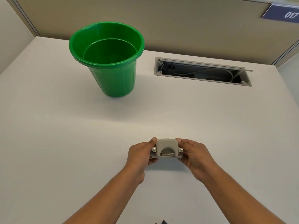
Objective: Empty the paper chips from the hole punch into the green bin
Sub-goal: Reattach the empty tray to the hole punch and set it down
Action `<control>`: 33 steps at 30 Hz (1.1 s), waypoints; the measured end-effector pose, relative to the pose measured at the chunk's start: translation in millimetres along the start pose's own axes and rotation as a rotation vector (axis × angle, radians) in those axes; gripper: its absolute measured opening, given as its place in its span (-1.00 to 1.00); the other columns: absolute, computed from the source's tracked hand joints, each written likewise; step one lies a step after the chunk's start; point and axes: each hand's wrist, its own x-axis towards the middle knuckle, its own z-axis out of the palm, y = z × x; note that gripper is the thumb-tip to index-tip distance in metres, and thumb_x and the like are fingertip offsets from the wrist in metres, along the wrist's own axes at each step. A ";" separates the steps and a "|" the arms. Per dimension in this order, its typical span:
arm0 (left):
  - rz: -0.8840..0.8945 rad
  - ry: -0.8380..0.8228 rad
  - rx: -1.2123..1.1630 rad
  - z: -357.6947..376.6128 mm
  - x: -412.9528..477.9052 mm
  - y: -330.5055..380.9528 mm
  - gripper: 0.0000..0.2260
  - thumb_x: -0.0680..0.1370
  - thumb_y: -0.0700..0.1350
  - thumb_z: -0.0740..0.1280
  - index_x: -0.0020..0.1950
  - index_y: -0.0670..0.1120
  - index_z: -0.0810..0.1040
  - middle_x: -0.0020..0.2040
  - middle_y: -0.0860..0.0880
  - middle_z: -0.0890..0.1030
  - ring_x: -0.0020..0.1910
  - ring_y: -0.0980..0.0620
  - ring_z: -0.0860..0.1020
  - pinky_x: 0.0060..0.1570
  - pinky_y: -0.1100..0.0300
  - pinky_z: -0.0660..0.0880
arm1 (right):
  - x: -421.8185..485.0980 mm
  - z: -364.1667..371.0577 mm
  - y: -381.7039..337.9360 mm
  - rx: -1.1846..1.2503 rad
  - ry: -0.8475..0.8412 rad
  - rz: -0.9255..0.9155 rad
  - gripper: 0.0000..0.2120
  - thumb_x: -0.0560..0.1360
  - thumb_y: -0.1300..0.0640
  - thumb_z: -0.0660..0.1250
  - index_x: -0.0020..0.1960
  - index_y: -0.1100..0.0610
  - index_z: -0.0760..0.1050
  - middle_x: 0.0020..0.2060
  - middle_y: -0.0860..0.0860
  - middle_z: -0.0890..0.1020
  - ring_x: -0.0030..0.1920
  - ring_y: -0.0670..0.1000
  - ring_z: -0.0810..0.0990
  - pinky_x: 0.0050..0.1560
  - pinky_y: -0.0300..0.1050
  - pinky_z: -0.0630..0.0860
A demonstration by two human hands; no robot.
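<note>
Two hands hold the hole punch [167, 149] between them, low in my view at about 6 o'clock from the middle of the desk [56, 135]. It is grey, with its lever arched over a flat base and the lever's far edge pointing toward 12 o'clock. I cannot tell whether its base rests on the desk or sits just above it. My left hand [140, 153] clasps its 9 o'clock end, fingers curled together round the side, the thumb pressed on the top corner. My right hand [193, 153] clasps the 3 o'clock end the same way, fingers bunched close, thumb tip on the lever's corner. Both forearms run in from the bottom edge.

From the punch, the green bin [111, 75] stands upright at about 11 o'clock, well apart, its mouth open; I see no chips inside. At about 1 o'clock a grey cable hatch [202, 71] is sunk into the desk, lid raised, cords showing within. Beyond it rises a beige partition [178, 21], with a blue sign [284, 14] reading 017 at the far 2 o'clock corner.
</note>
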 end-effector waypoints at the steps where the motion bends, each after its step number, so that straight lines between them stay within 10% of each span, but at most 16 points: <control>1: 0.002 0.003 0.019 -0.2 1.7 -0.7 -0.77 0.55 0.00 0.43 -0.11 -0.16 0.71 -0.24 -0.08 0.66 -0.25 -0.03 0.59 -0.28 0.16 0.60 | 2.3 0.2 -0.4 -0.032 0.011 -0.003 -0.81 0.50 0.16 0.43 0.03 0.27 0.66 -0.21 0.12 0.71 -0.30 0.00 0.61 -0.24 -0.15 0.61; 8: 0.012 0.080 0.111 -1.5 23.2 -4.1 -0.76 0.53 -0.10 0.45 -0.19 -0.27 0.69 -0.13 -0.24 0.72 -0.24 -0.09 0.60 0.16 -0.12 0.58 | 26.4 5.0 4.9 -0.156 0.117 -0.036 -0.86 0.48 0.10 0.46 -0.07 0.17 0.71 -0.06 0.12 0.74 -0.12 0.05 0.60 0.04 0.01 0.60; 22: 0.150 0.231 0.424 -1.5 37.3 0.2 -0.75 0.45 -0.04 0.50 -0.34 -0.17 0.65 -0.29 -0.15 0.72 -0.20 -0.23 0.72 -0.10 -0.15 0.68 | 26.3 17.2 5.9 -0.498 0.100 -0.170 -0.81 0.50 0.26 0.12 -0.28 0.17 0.35 -0.31 0.10 0.30 -0.28 0.04 0.19 -0.30 -0.06 0.09; 33: 0.245 0.262 0.609 -2.2 40.4 -2.7 -0.72 0.47 -0.06 0.46 -0.41 -0.12 0.62 -0.37 -0.11 0.70 -0.30 -0.18 0.68 -0.19 -0.05 0.64 | 27.9 6.6 21.9 -0.359 0.293 -0.269 -0.85 0.46 -0.03 0.44 -0.06 0.04 0.66 -0.16 -0.08 0.72 -0.07 -0.06 0.65 -0.09 -0.17 0.50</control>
